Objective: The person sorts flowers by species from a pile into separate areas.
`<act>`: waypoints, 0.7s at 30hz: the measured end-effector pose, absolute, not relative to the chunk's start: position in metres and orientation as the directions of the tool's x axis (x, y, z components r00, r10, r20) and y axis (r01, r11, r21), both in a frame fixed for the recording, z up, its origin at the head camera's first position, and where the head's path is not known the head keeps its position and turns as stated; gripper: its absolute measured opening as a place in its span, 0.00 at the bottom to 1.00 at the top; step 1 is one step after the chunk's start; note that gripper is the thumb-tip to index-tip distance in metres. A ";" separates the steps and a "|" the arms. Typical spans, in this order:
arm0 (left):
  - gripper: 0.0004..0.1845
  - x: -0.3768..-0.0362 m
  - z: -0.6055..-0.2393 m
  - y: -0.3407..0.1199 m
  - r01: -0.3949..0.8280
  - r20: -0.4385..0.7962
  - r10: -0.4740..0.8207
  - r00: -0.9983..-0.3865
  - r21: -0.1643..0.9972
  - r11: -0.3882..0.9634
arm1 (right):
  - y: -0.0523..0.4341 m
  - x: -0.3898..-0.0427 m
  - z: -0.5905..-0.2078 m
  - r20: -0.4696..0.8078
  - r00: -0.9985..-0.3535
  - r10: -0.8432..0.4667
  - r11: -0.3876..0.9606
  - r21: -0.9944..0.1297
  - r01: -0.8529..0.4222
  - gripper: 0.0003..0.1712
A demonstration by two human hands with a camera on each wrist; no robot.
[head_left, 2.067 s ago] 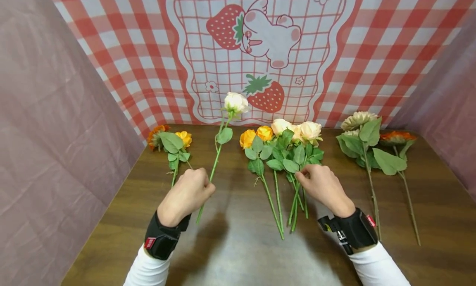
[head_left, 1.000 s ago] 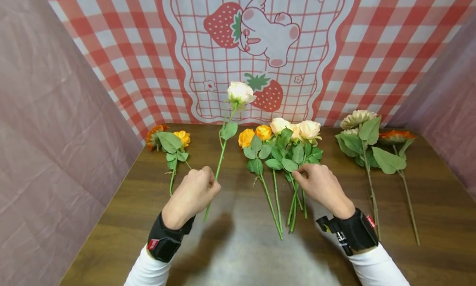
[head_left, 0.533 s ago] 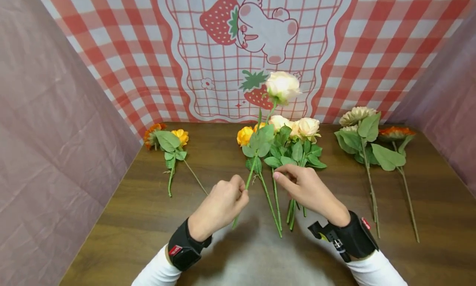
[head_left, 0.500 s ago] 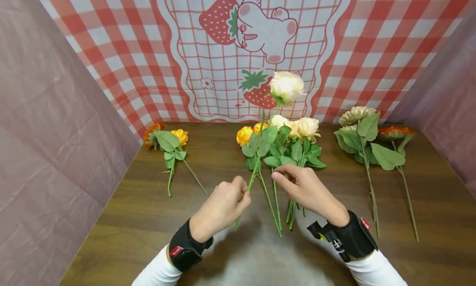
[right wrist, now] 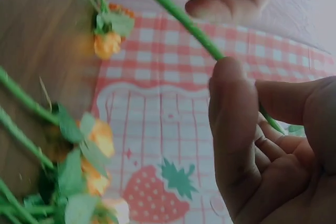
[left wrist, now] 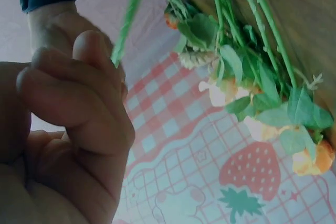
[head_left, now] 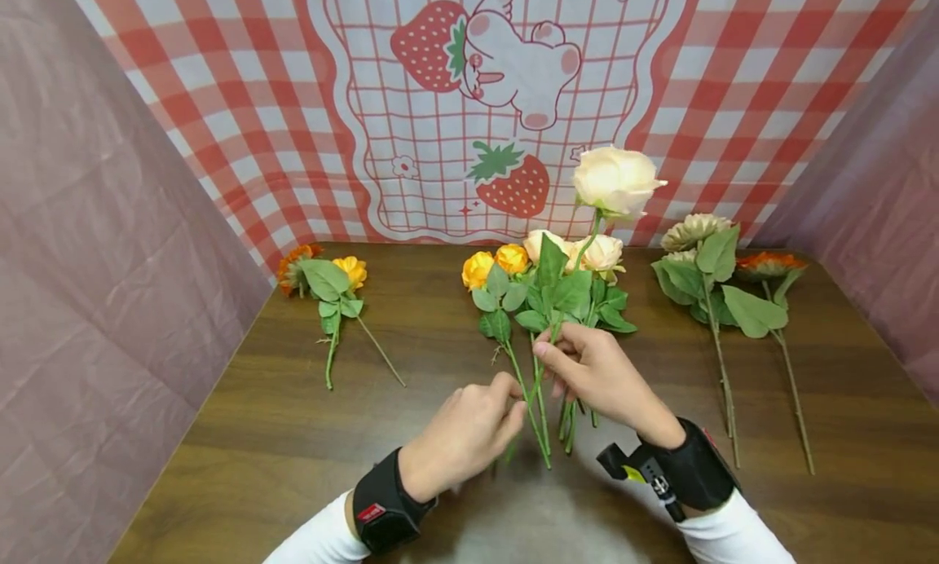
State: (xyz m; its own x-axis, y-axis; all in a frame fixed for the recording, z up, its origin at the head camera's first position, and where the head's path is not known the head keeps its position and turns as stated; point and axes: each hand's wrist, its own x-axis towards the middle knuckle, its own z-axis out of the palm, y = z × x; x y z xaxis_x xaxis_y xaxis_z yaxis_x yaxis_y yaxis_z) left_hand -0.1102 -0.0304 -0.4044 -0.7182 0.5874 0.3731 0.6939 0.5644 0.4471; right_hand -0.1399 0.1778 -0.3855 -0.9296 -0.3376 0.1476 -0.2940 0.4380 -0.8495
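Observation:
A long-stemmed cream rose (head_left: pixel 614 181) stands tilted above the table, its bloom in front of the checked cloth. My right hand (head_left: pixel 597 376) pinches its stem between thumb and index finger; the right wrist view shows the green stem (right wrist: pixel 184 19) running through that pinch. Just left of the stem, my left hand (head_left: pixel 465 425) is loosely curled, with nothing held between its fingers. Beneath the hands lie peach roses (head_left: pixel 603 254) and orange roses (head_left: pixel 477 269), stems pointing toward me. The right hand hides part of those stems.
At the left lie orange and yellow flowers (head_left: pixel 350 270) with short stems. Pale green-white blooms (head_left: pixel 695 231) and an orange flower (head_left: pixel 770 264) lie at the right. A red-and-white checked cloth (head_left: pixel 242 83) hangs behind the brown table (head_left: pixel 264 466).
The left hand carried the cream rose rightward to the right hand and let go of its stem. The right hand shifted slightly left and now pinches the stem.

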 end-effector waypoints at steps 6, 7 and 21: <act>0.06 -0.117 -0.392 -0.044 0.636 0.376 0.513 -0.771 0.443 0.632 | 0.197 -0.145 -0.378 0.190 -0.947 -0.261 0.551 -0.776 -0.308 0.13; 0.06 -0.118 -0.389 -0.047 0.623 0.379 0.495 -0.782 0.448 0.641 | 0.201 -0.146 -0.377 0.196 -0.950 -0.243 0.574 -0.761 -0.304 0.14; 0.04 -0.145 -0.375 -0.084 0.471 0.393 0.301 -0.869 0.469 0.748 | 0.219 -0.183 -0.422 0.004 -0.979 -0.204 0.641 -0.755 -0.137 0.19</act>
State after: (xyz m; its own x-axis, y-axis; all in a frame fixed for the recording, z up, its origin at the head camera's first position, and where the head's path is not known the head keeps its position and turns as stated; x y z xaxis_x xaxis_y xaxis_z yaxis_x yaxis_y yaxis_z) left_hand -0.1453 -0.0844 -0.3754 -0.8691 0.3011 0.3925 0.4706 0.7477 0.4685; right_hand -0.1825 0.2194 -0.4223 -0.9790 -0.2039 0.0040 -0.1366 0.6410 -0.7553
